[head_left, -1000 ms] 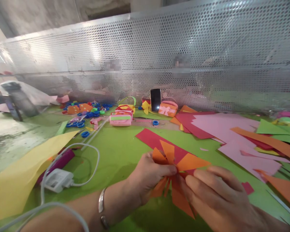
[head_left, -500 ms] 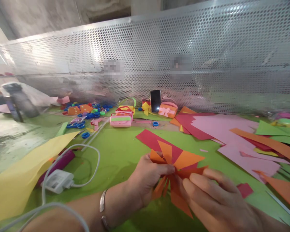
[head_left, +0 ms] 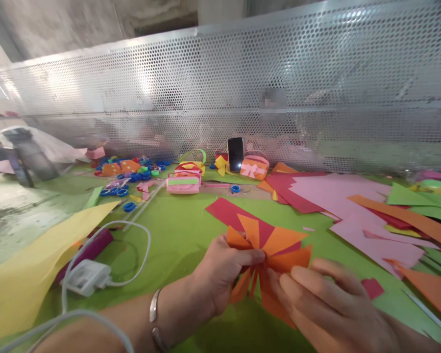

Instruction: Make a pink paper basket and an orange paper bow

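An orange paper pinwheel (head_left: 279, 245) of several pointed blades is held just above the green table (head_left: 176, 235), over a red paper strip (head_left: 228, 213). My left hand (head_left: 224, 274), a silver bangle on its wrist, pinches the pinwheel's centre with thumb and fingers. My right hand (head_left: 327, 309) is closed on the lower right blades, its fingers curled round the paper. The lowest blades are partly hidden behind both hands.
A white charger (head_left: 86, 277) with looping cable lies left, beside a yellow sheet (head_left: 29, 274) and a purple tool (head_left: 91, 247). Pink, red and orange sheets (head_left: 353, 196) cover the right. Paper baskets (head_left: 183, 181), blue rings (head_left: 128, 206) and a phone (head_left: 235, 153) stand before the perforated metal screen (head_left: 242, 88).
The right-hand orange blades have swung up and closed together toward the centre. My right hand has shifted slightly left and up along the blades. My left hand has stayed pinched at the centre.
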The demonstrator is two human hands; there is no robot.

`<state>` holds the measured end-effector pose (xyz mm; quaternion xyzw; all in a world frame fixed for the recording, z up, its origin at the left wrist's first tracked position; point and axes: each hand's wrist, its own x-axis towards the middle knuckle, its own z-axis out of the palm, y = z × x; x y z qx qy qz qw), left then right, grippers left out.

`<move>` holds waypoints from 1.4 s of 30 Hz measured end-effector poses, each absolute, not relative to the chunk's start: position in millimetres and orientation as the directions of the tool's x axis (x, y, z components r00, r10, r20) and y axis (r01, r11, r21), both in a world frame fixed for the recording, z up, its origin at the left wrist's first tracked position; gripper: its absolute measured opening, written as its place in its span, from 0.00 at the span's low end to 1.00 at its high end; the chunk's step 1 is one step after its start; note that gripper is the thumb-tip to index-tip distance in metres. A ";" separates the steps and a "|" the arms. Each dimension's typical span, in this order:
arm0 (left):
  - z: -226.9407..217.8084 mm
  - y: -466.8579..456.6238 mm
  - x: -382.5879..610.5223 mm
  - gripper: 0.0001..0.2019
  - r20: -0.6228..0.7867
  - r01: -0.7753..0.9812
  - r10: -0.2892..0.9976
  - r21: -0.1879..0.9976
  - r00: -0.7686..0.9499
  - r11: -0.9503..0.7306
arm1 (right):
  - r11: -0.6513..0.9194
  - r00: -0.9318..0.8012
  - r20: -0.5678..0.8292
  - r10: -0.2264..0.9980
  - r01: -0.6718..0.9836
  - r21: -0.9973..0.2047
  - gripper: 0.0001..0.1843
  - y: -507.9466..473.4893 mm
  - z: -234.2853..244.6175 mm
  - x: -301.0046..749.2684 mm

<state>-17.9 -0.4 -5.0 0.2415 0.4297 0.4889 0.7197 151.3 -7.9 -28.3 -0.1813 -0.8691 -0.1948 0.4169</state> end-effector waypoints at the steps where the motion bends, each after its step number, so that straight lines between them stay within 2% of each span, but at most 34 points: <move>1: -4.6 -0.5 -17.7 0.20 -0.383 -0.497 0.912 0.768 0.151 0.404 | 0.861 -0.590 0.794 0.148 0.472 0.191 0.20 -7.9 -29.0 151.9; 12: -4.4 0.3 -18.1 0.17 -0.411 -0.506 0.901 0.753 0.138 0.421 | 0.878 -0.586 0.806 0.089 0.429 0.214 0.16 -5.8 -22.4 152.5; 16: -5.5 1.1 -19.2 0.20 -0.424 -0.496 0.894 0.751 0.143 0.435 | 0.836 -0.583 0.805 0.111 0.493 0.242 0.17 -1.7 -18.3 151.2; 21: -3.7 2.8 -20.5 0.23 -0.441 -0.433 0.879 0.767 0.180 0.474 | 0.824 -0.510 0.827 0.236 0.557 0.109 0.11 8.6 -15.6 153.4; 25: -5.4 5.1 -21.3 0.17 -0.416 -0.357 0.897 0.823 0.149 0.441 | 0.819 -0.475 0.826 0.303 0.573 0.029 0.10 11.4 -21.1 155.3; 28: -8.4 6.8 -21.7 0.14 -0.357 -0.284 0.931 0.887 0.080 0.365 | 0.823 -0.476 0.826 0.301 0.567 0.027 0.08 9.8 -22.4 154.8; 33: -11.4 7.3 -23.7 0.10 -0.148 -0.178 0.985 0.971 0.084 0.161 | 0.851 -0.531 0.824 0.199 0.510 0.123 0.09 2.9 -19.9 153.0; 37: -9.2 3.8 -29.5 0.19 -0.078 -0.052 0.992 0.995 0.104 0.084 | 0.861 -0.549 0.821 0.159 0.484 0.157 0.11 -3.3 -16.7 151.6; 39: -6.1 1.0 -32.0 0.21 -0.024 0.036 0.986 0.999 0.166 0.018 | 0.859 -0.527 0.827 0.195 0.499 0.116 0.11 -4.8 -13.7 150.7; 42: -2.7 -2.6 -33.7 0.23 0.055 0.179 0.965 0.978 0.255 -0.103 | 0.846 -0.477 0.818 0.321 0.533 -0.021 0.10 -4.8 -7.4 149.4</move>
